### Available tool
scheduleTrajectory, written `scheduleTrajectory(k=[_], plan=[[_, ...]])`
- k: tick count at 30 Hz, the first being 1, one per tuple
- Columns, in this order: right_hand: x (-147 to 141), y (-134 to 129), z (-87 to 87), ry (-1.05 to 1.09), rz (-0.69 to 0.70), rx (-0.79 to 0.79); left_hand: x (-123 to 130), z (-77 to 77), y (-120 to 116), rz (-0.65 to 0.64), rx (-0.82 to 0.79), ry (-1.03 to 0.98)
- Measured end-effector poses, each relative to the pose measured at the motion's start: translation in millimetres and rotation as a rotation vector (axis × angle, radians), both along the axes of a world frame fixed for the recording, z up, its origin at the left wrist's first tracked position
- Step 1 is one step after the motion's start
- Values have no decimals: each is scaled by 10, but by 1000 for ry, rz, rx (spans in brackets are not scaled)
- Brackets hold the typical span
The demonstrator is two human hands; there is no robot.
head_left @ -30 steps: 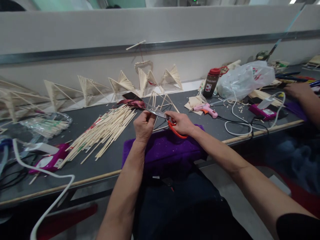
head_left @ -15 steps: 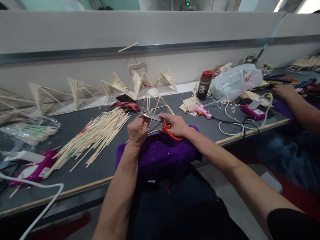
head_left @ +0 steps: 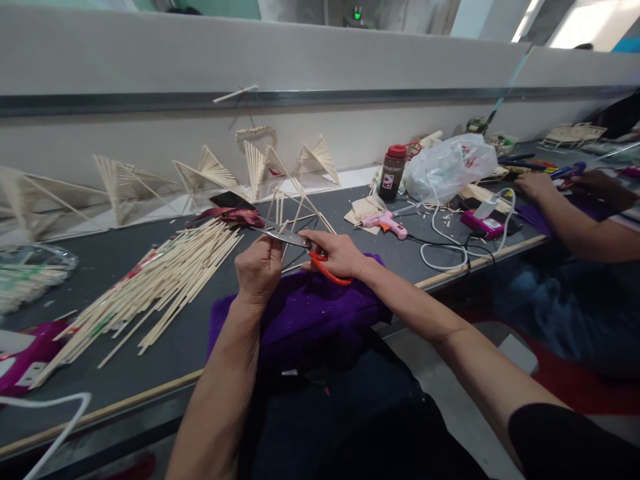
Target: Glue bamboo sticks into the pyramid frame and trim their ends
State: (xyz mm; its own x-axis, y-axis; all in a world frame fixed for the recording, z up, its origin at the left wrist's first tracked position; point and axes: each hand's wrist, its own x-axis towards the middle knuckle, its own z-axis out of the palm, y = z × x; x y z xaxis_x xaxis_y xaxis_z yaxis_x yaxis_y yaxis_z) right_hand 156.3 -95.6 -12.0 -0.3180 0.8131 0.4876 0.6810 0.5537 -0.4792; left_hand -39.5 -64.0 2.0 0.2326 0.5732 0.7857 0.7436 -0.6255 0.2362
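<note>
My right hand (head_left: 334, 255) is closed round a pair of scissors (head_left: 330, 269) with orange handles; the blades point left, toward my other hand. My left hand (head_left: 259, 267) is a closed fist right at the blades, and whatever its fingers pinch is hidden. Both hands are above a purple cloth (head_left: 320, 303) at the table's front edge. Just beyond them stands an open frame of thin wooden sticks (head_left: 300, 212). To the left lies a loose pile of wooden sticks (head_left: 165, 280), with a dark red item (head_left: 233, 217) at its far end.
Fan-shaped stick models (head_left: 210, 170) line the back wall. A pink glue gun (head_left: 387, 222), a red-capped bottle (head_left: 393, 172) and a plastic bag (head_left: 453, 167) stand right of centre. White cables (head_left: 445, 267) and a magenta power strip (head_left: 483, 223) lie further right, near another person's arm (head_left: 565, 213).
The view has turned a little to the right, so the table things sit further left. My hands keep the same hold, with the scissors still at my left fist.
</note>
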Motion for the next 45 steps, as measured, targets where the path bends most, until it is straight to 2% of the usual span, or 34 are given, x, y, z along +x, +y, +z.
scheduleTrajectory(k=[9, 13, 20, 27, 33, 45], plan=[[-5, -48, 79, -104, -16, 8, -4, -26, 38, 8, 68, 2], [-55, -62, 77, -153, -73, 45, -18, -65, 50, 70, 59, 1], [-73, -51, 74, -176, -93, 43, -18, -62, 60, 72, 59, -39], [-10, -15, 88, -168, -94, 88, -12, -31, 52, 112, 59, -156], [16, 31, 35, -178, -75, 100, -18, -60, 50, 44, 57, -124], [26, -4, 74, -99, -15, 100, -1, 19, -3, 58, 92, -82]])
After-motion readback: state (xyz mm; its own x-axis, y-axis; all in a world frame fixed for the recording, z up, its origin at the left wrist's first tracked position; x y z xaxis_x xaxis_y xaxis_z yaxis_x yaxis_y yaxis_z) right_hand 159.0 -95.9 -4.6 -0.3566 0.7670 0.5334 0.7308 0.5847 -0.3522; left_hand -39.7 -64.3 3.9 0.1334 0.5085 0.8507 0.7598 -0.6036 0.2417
